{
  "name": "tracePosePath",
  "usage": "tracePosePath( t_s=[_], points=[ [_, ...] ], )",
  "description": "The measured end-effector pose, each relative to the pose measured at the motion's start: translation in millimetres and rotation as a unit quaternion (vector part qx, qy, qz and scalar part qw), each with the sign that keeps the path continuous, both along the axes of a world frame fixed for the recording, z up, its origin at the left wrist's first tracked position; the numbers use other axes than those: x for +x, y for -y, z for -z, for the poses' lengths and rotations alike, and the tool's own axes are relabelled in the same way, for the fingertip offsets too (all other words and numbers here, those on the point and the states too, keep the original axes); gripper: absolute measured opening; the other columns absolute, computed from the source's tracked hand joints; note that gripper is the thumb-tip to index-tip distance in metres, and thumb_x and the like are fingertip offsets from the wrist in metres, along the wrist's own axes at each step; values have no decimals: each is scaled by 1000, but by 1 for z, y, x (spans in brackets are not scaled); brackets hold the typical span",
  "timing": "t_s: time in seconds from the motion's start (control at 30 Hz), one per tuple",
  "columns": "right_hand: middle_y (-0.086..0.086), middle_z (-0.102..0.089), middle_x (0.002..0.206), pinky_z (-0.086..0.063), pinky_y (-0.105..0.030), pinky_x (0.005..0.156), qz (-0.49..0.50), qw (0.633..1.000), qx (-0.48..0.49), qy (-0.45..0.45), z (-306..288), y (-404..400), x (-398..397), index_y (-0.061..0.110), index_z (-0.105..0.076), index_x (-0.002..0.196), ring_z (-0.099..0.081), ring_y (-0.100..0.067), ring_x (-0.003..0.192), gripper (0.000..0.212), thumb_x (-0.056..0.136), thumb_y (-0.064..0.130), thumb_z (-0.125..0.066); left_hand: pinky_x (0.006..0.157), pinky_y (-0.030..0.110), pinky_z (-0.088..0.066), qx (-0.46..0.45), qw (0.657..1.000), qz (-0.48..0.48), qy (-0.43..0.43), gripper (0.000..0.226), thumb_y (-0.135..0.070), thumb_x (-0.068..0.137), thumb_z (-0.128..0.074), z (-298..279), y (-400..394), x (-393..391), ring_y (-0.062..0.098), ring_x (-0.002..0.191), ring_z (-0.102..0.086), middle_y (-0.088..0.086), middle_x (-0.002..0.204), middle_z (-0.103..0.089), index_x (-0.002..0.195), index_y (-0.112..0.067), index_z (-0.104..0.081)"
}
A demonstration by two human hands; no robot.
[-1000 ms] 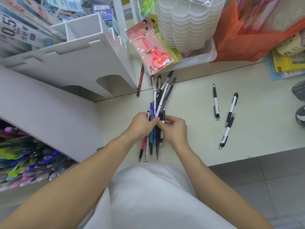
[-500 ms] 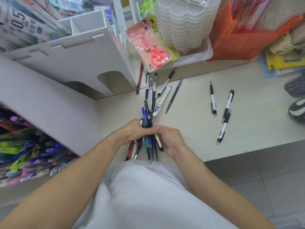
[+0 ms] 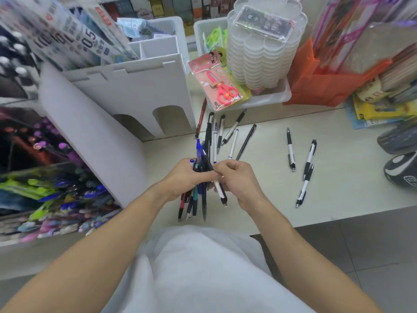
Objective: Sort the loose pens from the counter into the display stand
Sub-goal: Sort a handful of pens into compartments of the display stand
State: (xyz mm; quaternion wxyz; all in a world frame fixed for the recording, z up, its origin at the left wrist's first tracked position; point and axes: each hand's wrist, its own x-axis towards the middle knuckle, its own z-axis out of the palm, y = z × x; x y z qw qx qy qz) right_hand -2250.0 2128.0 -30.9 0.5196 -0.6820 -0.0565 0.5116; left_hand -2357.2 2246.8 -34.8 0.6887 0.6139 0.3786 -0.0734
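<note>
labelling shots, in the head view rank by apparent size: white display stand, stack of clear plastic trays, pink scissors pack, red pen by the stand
1. White display stand
2. Stack of clear plastic trays
3. Pink scissors pack
4. Red pen by the stand

Mixed pens (image 3: 198, 177) bundled upright above counter (image 3: 338, 188).

A pale cream counter (image 3: 338, 188) carries 3 black-and-white click pens (image 3: 302, 163) lying loose at right, a scatter of slim pens (image 3: 225, 136) beside the white display stand (image 3: 144, 98), and a white plastic tray (image 3: 270, 99).

Bundled pens (image 3: 198, 195) partly hidden by curled fingers (image 3: 204, 176)
</note>
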Motion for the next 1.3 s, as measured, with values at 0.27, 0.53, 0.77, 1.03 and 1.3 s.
tracePosePath(
  t_s=[0.27, 0.53, 0.77, 1.03, 1.3],
  points=[
    [5, -61, 129, -57, -42, 94, -63, 986, -16, 152, 6, -10, 22, 25, -52, 140, -65, -10, 107, 66, 84, 53, -75, 75, 45, -60, -155, 982, -111, -4, 18, -16, 78, -70, 0, -3, 6, 26, 59, -61, 14, 75, -58, 85, -1, -63],
    [-4, -57, 134, -60, -36, 78, -12, 994, 109, -16, 45, -37, 11, 28, -36, 153, -71, -23, 99, 83, 87, -8, -72, 85, 52, -55, -189, 978, -69, -44, 21, 8, 74, -67, 32, 27, -5, 36, 74, -67, 21, 76, -62, 88, -6, -60],
    [-10, -68, 104, -61, -42, 88, -22, 993, 88, 78, 54, -25, -7, 18, -64, 117, -73, -26, 96, 20, 102, 8, -55, 73, 39, -56, -216, 960, -169, -56, 29, -5, 70, -71, 47, 38, -10, 31, 78, -67, 22, 86, -68, 97, 5, -71],
    [1, -71, 99, -57, -33, 87, 55, 992, 61, 95, 70, 9, -19, 24, -66, 108, -68, -17, 94, 9, 101, 22, -61, 67, 36, -57, -271, 946, -178, 4, 28, 6, 83, -56, 52, 62, -6, 32, 78, -69, 22, 87, -67, 110, 6, -64],
    [8, -59, 138, -46, -19, 104, -53, 992, 108, 40, 82, 49, -26, 21, -37, 152, -56, -1, 128, 90, 77, 16, -86, 73, 34, -60, -285, 929, -232, -47, 55, -59, 88, -63, 54, 63, 6, 27, 93, -73, 15, 106, -74, 111, -10, -75]
  ],
)
